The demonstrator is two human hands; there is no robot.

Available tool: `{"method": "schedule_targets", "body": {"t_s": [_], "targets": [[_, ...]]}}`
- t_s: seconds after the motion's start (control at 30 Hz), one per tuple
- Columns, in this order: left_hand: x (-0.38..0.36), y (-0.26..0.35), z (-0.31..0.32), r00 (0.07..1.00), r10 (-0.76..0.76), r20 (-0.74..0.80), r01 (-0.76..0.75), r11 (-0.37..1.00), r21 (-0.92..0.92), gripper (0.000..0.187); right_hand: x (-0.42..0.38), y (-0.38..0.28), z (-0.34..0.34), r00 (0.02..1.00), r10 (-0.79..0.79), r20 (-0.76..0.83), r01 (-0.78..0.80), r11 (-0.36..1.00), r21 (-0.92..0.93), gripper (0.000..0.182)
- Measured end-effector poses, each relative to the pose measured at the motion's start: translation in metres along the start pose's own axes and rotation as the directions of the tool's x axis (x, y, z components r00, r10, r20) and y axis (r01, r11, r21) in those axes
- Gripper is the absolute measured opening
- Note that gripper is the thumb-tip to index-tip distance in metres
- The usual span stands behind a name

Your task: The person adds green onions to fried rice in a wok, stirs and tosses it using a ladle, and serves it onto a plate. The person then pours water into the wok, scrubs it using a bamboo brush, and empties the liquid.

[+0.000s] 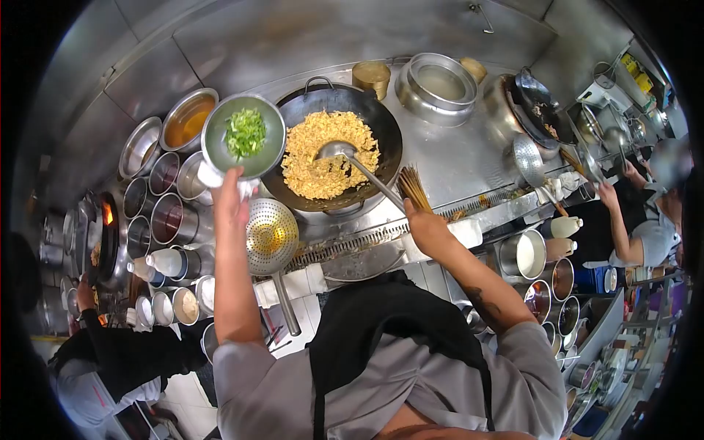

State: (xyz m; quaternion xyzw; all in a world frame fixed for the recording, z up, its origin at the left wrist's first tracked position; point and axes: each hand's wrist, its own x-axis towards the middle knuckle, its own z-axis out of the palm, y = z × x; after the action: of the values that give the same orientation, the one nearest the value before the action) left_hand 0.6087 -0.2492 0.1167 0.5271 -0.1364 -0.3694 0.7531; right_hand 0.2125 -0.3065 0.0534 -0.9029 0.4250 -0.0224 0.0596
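Observation:
My left hand [232, 196] grips the near rim of a metal bowl [273, 150], with a bit of white cloth by the fingers. Chopped scallions [246, 133] lie in the bowl, which is over the left edge of a black wok [385, 139]. Fried rice [326, 139] fills the wok's middle. In my right hand [427, 231] is the handle of a ladle [378, 182]; its head rests in the rice. A bamboo wok brush [414, 189] lies beside that hand. Below the bowl sits a perforated strainer [271, 238], its handle pointing toward me.
Metal pots of sauces [174, 220] and a bowl of amber liquid [188, 121] crowd the left. A large lidded-looking pot [440, 84] stands behind right. Another wok [543, 110] is farther right. One co-worker [110, 359] works at left, another [649, 235] at right.

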Motion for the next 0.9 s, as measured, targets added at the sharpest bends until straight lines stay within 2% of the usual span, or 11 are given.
{"method": "schedule_targets", "body": {"t_s": [0.1, 0.13, 0.2, 0.27, 0.37, 0.47, 0.5, 0.67, 0.77, 0.8, 0.9], "targets": [[0.045, -0.017, 0.026, 0.983, 0.185, 0.020, -0.185, 0.983, 0.011, 0.041, 0.002, 0.008, -0.001, 0.992, -0.012, -0.128, 0.051, 0.950, 0.308, 0.027], [0.046, -0.016, 0.045, 0.959, 0.283, -0.019, -0.283, 0.959, 0.025, 0.046, 0.002, 0.006, -0.014, 0.993, 0.063, 0.104, -0.108, 0.853, 0.511, 0.011], [0.094, -0.038, 0.054, 0.867, 0.496, -0.036, -0.482, 0.856, 0.188, 0.056, -0.008, 0.000, -0.028, 0.930, 0.104, 0.352, -0.365, 0.370, 0.854, 0.009], [0.113, -0.052, 0.054, 0.754, 0.657, -0.022, -0.595, 0.696, 0.401, 0.062, -0.019, -0.009, -0.048, 0.855, 0.034, 0.517, -0.510, -0.117, 0.852, 0.013], [0.101, -0.041, 0.070, 0.676, 0.730, 0.106, -0.629, 0.495, 0.599, 0.067, -0.018, -0.010, -0.068, 0.840, -0.061, 0.540, -0.500, -0.476, 0.724, 0.020], [0.105, -0.075, 0.061, 0.547, 0.736, 0.399, -0.697, 0.136, 0.704, 0.069, -0.004, -0.019, -0.078, 0.830, -0.146, 0.538, -0.496, -0.634, 0.594, 0.025], [0.090, -0.081, 0.066, 0.645, 0.561, 0.519, -0.680, 0.111, 0.725, 0.066, -0.001, -0.020, -0.080, 0.833, -0.197, 0.518, -0.501, -0.667, 0.552, 0.025], [0.120, -0.088, 0.047, 0.613, 0.719, 0.328, -0.699, 0.300, 0.650, 0.069, -0.007, -0.016, -0.079, 0.856, -0.211, 0.472, -0.484, -0.645, 0.592, 0.032], [0.107, -0.094, 0.043, 0.625, 0.530, 0.573, -0.734, 0.148, 0.663, 0.069, -0.006, -0.032, -0.096, 0.845, -0.135, 0.518, -0.502, -0.536, 0.679, 0.031], [0.111, -0.090, 0.042, 0.731, 0.522, 0.439, -0.643, 0.313, 0.699, 0.067, -0.005, -0.026, -0.090, 0.852, -0.182, 0.491, -0.516, -0.458, 0.724, 0.026], [0.127, -0.079, 0.034, 0.827, 0.546, 0.137, -0.496, 0.590, 0.637, 0.061, -0.002, -0.018, -0.059, 0.933, 0.046, 0.358, -0.341, 0.439, 0.831, 0.031]]}}
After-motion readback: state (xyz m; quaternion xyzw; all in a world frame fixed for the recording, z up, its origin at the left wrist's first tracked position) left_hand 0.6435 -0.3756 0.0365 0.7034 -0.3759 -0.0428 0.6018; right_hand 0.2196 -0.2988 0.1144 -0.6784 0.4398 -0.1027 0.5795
